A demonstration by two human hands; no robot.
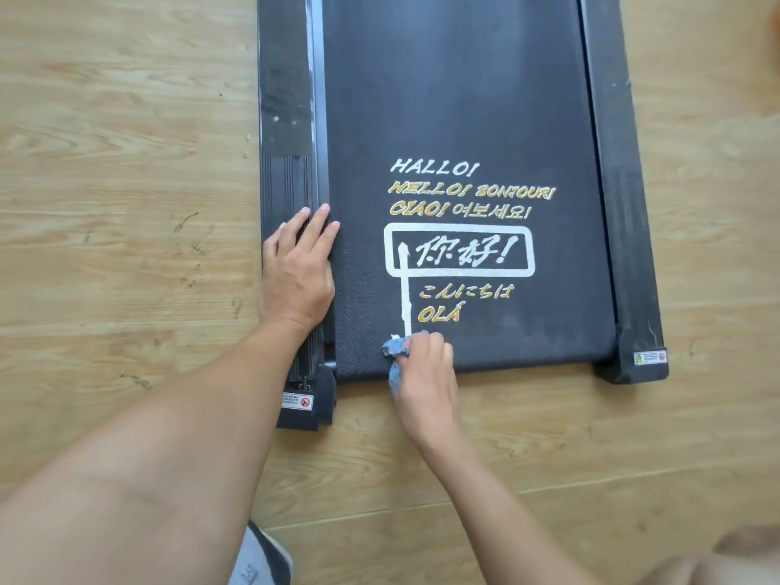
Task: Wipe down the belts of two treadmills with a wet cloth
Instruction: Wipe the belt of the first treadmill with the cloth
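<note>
Lighting: bright, even and diffuse; shadows faint and soft-edged.
Sheen: pale haze on the belt (456, 78), upper centre of frame; thin bright streak down the left rail (317, 99).
Distortion: wide-angle; straight treadmill edges lean, floor (126, 162) planks tilt toward the frame edges.
Focus: printed lettering (464, 251) legible at centre; forearm (147, 479) at lower left soft; lower right corner smeared, unreadable.

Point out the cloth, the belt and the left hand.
cloth (394, 352), head view, on the bunched blue part that shows.
belt (456, 99), head view, on bare black surface towards the far end.
left hand (297, 268), head view, on its back.
</note>
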